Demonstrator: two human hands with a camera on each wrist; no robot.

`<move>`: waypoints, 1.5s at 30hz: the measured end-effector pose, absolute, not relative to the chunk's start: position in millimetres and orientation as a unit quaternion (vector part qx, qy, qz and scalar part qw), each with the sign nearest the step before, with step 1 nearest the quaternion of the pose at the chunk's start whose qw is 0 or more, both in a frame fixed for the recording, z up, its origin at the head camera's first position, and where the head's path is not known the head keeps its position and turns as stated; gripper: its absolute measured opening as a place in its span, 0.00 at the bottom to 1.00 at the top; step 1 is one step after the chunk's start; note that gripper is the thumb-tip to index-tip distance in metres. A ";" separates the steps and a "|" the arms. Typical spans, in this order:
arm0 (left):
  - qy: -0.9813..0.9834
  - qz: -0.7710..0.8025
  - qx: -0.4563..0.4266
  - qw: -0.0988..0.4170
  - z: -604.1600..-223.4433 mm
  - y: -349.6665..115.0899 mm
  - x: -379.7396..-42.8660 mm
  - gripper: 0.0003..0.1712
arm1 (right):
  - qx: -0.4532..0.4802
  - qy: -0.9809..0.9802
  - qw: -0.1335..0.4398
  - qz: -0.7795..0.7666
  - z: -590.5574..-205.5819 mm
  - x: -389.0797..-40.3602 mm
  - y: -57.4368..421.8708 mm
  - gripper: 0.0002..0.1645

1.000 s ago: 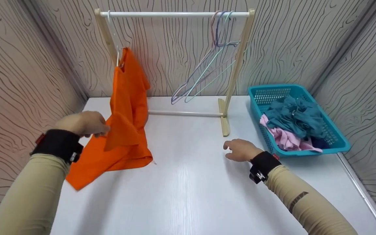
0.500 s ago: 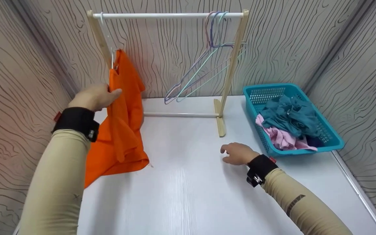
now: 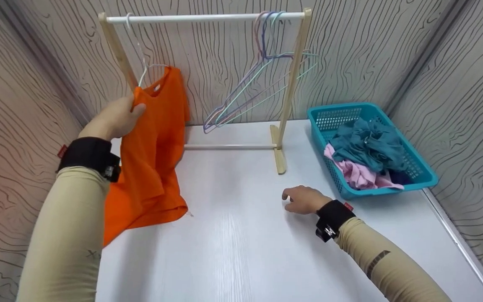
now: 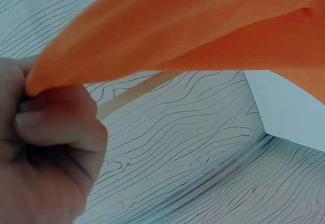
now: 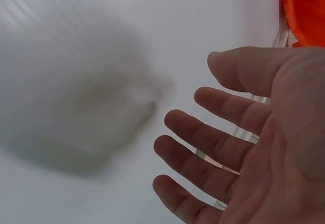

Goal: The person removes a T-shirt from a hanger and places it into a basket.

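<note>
An orange T-shirt (image 3: 157,126) hangs on a white hanger (image 3: 143,63) at the left end of the rack, its lower part spread on the table. My left hand (image 3: 118,115) pinches the shirt at its near shoulder, close to the hanger's arm. In the left wrist view the orange cloth (image 4: 152,36) runs out from between the thumb and curled fingers of that hand (image 4: 56,132). Over the table, short of the basket, my right hand (image 3: 304,199) hovers with nothing in it. Its fingers (image 5: 208,137) are relaxed and spread in the right wrist view.
A rack with a white rail (image 3: 208,17) and wooden posts stands at the back. Several pastel hangers (image 3: 241,92) hang at its right end. To the right, a teal basket (image 3: 424,182) holds teal clothing (image 3: 369,144) and pink clothing (image 3: 357,174). Patterned walls enclose the table (image 3: 224,243).
My left hand has risen from the shirt's lower part to its shoulder and now pinches it there. The shirt's neckline has turned more toward me. The right hand has barely moved.
</note>
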State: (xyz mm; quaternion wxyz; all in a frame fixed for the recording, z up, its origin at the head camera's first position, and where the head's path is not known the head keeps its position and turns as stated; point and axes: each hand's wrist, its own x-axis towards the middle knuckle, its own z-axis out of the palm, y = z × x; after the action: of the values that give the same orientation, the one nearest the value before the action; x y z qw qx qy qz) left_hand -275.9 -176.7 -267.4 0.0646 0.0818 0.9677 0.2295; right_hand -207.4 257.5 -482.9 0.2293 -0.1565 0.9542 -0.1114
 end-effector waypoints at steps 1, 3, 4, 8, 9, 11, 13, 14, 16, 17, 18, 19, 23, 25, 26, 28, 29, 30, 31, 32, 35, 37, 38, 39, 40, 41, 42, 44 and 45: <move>0.969 0.225 0.083 0.055 -265.7 -176.8 -275.8 0.22 | -0.159 0.954 0.228 -0.112 -482.8 -207.2 257.7 0.19; 0.971 0.220 0.084 0.040 -261.4 -176.9 -275.5 0.22 | -0.159 0.954 0.227 -0.114 -482.4 -206.8 257.9 0.19; 0.972 0.215 0.085 0.031 -258.9 -177.1 -275.5 0.22 | -0.158 0.954 0.226 -0.115 -482.3 -206.4 257.9 0.18; 0.975 0.202 0.092 0.010 -246.6 -178.9 -273.9 0.24 | -0.160 0.953 0.226 -0.119 -482.1 -204.7 258.7 0.18; 0.975 0.200 0.094 0.008 -243.3 -179.7 -273.4 0.24 | -0.161 0.953 0.226 -0.121 -482.3 -204.3 258.9 0.18; 0.976 0.195 0.096 0.007 -236.4 -181.7 -271.8 0.25 | -0.163 0.952 0.227 -0.124 -482.7 -203.8 260.0 0.18; 0.977 0.190 0.099 0.002 -229.8 -183.8 -270.3 0.25 | -0.163 0.952 0.227 -0.126 -483.1 -203.8 261.2 0.17; 0.977 0.187 0.102 -0.004 -226.8 -185.0 -269.7 0.25 | -0.162 0.952 0.228 -0.126 -483.6 -203.9 261.8 0.17; 0.977 0.190 0.099 -0.009 -220.8 -187.4 -266.9 0.25 | -0.162 0.951 0.229 -0.126 -483.1 -204.2 261.9 0.16; 0.976 0.193 0.096 -0.012 -217.7 -188.8 -265.1 0.25 | -0.162 0.951 0.230 -0.126 -482.8 -204.5 261.5 0.17; 0.976 0.196 0.093 -0.016 -214.6 -190.0 -263.3 0.25 | -0.162 0.951 0.231 -0.126 -482.2 -204.7 260.9 0.17; 0.976 0.199 0.090 -0.018 -211.5 -190.9 -261.7 0.25 | -0.162 0.951 0.231 -0.126 -481.8 -205.0 260.4 0.17; 0.974 0.209 0.079 -0.025 -198.6 -193.6 -255.5 0.28 | -0.162 0.951 0.232 -0.126 -480.5 -205.5 258.3 0.17; 0.975 0.209 0.076 -0.029 -191.9 -195.8 -252.7 0.28 | -0.162 0.951 0.230 -0.127 -480.0 -205.6 257.4 0.17; 0.975 0.207 0.075 -0.032 -188.7 -197.0 -251.3 0.28 | -0.163 0.951 0.230 -0.127 -479.7 -205.6 257.1 0.17; 0.975 0.207 0.074 -0.037 -182.6 -200.0 -248.5 0.28 | -0.160 0.951 0.231 -0.129 -478.8 -205.2 256.2 0.17; 0.975 0.207 0.074 -0.040 -180.3 -201.7 -247.3 0.28 | -0.160 0.951 0.232 -0.130 -478.3 -205.0 255.9 0.17; 0.974 0.208 0.074 -0.043 -179.0 -203.5 -246.4 0.28 | -0.160 0.951 0.231 -0.130 -477.9 -204.8 255.7 0.17; 0.974 0.208 0.074 -0.046 -178.8 -204.6 -245.8 0.27 | -0.160 0.951 0.232 -0.130 -478.3 -205.3 255.9 0.17; 0.973 0.214 0.073 -0.042 -179.8 -206.0 -245.3 0.27 | -0.158 0.951 0.233 -0.131 -478.6 -205.8 256.1 0.17; 0.970 0.231 0.072 -0.024 -192.0 -211.5 -245.1 0.27 | -0.157 0.950 0.235 -0.131 -480.3 -208.3 256.4 0.17; 0.967 0.245 0.073 -0.009 -207.0 -216.3 -245.2 0.27 | -0.156 0.950 0.235 -0.131 -482.0 -210.1 256.5 0.17; 0.965 0.250 0.077 0.002 -215.5 -219.6 -245.6 0.28 | -0.157 0.950 0.235 -0.130 -482.3 -210.8 256.5 0.17; 0.964 0.252 0.080 0.010 -225.1 -222.9 -245.6 0.28 | -0.159 0.950 0.234 -0.130 -482.6 -211.7 256.6 0.17; 0.964 0.253 0.085 0.016 -234.8 -226.2 -245.7 0.29 | -0.164 0.951 0.230 -0.128 -482.8 -212.3 256.9 0.16; 0.964 0.251 0.089 0.025 -244.6 -229.9 -245.3 0.30 | -0.169 0.951 0.228 -0.127 -483.1 -213.0 257.2 0.16; 0.963 0.251 0.092 0.033 -254.0 -233.1 -244.6 0.31 | -0.171 0.951 0.226 -0.125 -483.1 -213.6 257.5 0.16; 0.962 0.252 0.098 0.046 -272.1 -238.1 -243.7 0.32 | -0.178 0.951 0.222 -0.124 -483.2 -214.4 258.5 0.15; 0.961 0.252 0.099 0.047 -281.0 -239.8 -242.6 0.30 | -0.180 0.951 0.221 -0.124 -483.1 -214.5 258.7 0.15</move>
State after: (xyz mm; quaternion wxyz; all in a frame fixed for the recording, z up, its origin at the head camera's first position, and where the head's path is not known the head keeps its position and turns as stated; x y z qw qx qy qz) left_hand -242.6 -239.8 -281.0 0.0475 0.0988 0.9614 0.2522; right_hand -214.5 258.7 -483.1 0.2211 -0.1797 0.9505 -0.1241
